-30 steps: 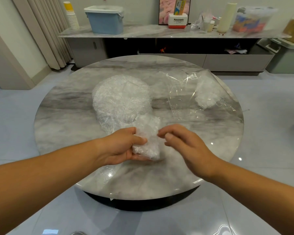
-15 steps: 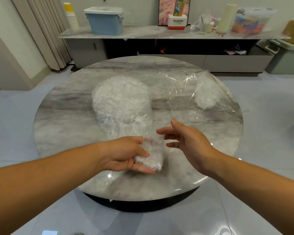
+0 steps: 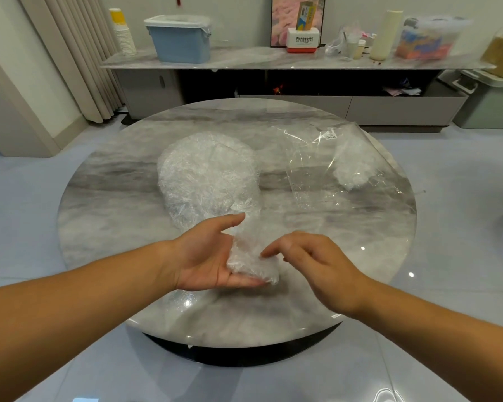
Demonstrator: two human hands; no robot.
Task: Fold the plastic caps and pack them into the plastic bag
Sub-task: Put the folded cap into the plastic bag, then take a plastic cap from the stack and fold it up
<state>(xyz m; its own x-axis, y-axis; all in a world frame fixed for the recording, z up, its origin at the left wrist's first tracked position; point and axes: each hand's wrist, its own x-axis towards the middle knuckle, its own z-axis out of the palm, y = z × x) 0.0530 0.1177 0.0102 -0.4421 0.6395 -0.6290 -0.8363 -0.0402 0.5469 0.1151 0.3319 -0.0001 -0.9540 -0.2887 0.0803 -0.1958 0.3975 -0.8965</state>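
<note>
Folded cap [image 3: 251,256] lies on flat, upturned left hand [image 3: 206,256], just in front of cap pile [image 3: 209,175]. Right hand [image 3: 317,262] loose, fingertips [image 3: 269,250] at cap, gripping nothing. Advice: pinch bundle firmly so folds hold, then slide into bag [image 3: 340,169], right of pile.

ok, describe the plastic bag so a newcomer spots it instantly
On the round marble table, look at the far right side. The plastic bag lies flat there, clear and smooth with a small label, unlike the crinkled white pile of caps beside it.
</note>
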